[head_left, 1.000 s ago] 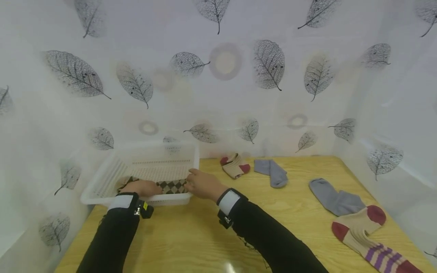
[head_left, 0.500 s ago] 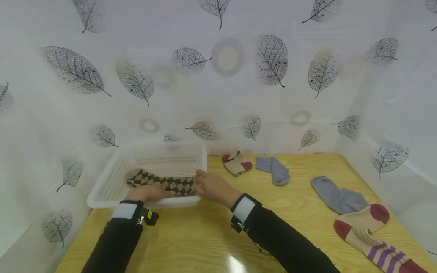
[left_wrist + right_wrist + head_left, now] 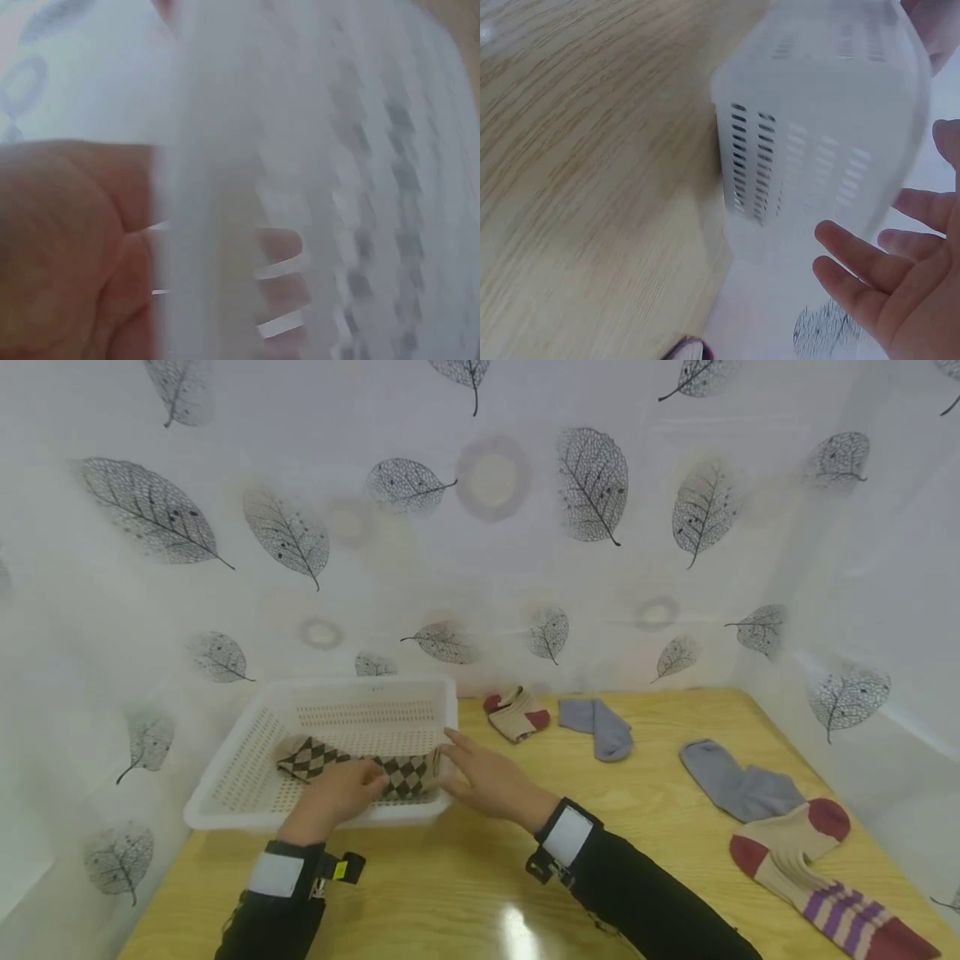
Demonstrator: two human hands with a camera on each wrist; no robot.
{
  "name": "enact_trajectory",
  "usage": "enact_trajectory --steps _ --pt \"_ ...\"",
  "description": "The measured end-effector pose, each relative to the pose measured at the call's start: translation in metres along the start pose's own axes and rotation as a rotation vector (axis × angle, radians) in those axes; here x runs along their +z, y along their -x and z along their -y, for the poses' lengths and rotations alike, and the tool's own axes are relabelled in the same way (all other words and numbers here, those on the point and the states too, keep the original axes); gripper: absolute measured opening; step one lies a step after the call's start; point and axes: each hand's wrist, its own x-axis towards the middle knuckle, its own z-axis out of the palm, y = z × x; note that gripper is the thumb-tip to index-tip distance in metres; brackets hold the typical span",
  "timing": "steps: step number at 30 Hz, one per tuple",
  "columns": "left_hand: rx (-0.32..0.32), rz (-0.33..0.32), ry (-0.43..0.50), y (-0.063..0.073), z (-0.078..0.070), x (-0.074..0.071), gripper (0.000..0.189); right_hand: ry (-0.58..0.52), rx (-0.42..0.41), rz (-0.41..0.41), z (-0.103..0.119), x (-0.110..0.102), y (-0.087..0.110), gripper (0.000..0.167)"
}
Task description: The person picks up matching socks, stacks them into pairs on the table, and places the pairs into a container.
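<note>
A white perforated basket point(image 3: 360, 820) stands at the table's left. Along its front inside lies a long beige sock with dark diamonds point(image 3: 408, 777), partly hidden by my left hand. My left hand point(image 3: 333, 797) reaches over the front rim, its fingers loosely bent above the sock; in the left wrist view some fingers point(image 3: 281, 289) show through the slots of the basket wall. At the right rim is my right hand point(image 3: 495, 781), its fingers point(image 3: 859, 259) spread with nothing between them. Whether it touches the rim, I cannot tell.
Behind, right of the basket, lie a beige sock with red heel and toe point(image 3: 517, 717) and a folded grey sock point(image 3: 600, 728). Farther right lie another grey sock point(image 3: 738, 783) and a beige sock with red and purple stripes point(image 3: 795, 860). A leaf-patterned curtain point(image 3: 480, 568) encloses the table.
My left hand has drawn back from the sock's left part toward the front rim and moved right. The right hand's fingers have spread and come off the sock's right end.
</note>
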Motion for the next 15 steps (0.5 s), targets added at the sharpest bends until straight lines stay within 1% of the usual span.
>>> enact_trajectory --steps 2,3,6,8,10,11,13,15 --pt "0.025 -0.099 0.003 0.006 -0.019 0.003 0.032 -0.031 0.031 -0.053 -0.01 -0.006 0.013 0.055" --pt "0.049 -0.152 0.011 0.008 -0.028 0.006 0.029 -0.037 0.045 -0.077 -0.017 -0.01 0.021 0.054" --pt "0.159 -0.32 0.041 0.011 -0.056 0.018 0.021 -0.03 0.099 -0.137 -0.041 -0.022 0.051 0.049" --pt "0.246 -0.384 0.081 0.011 -0.072 0.029 0.014 -0.027 0.151 -0.162 -0.059 -0.031 0.075 0.044" --pt "0.321 -0.4 0.117 0.009 -0.085 0.043 0.009 -0.022 0.215 -0.179 -0.077 -0.039 0.1 0.041" --pt "0.348 -0.387 0.134 0.008 -0.091 0.051 0.008 -0.02 0.25 -0.183 -0.086 -0.043 0.112 0.04" --pt "0.38 -0.368 0.123 0.004 -0.099 0.065 0.007 -0.012 0.334 -0.181 -0.101 -0.052 0.135 0.04" --pt "0.403 -0.381 0.086 -0.001 -0.106 0.077 0.007 0.0 0.405 -0.18 -0.114 -0.061 0.156 0.041"
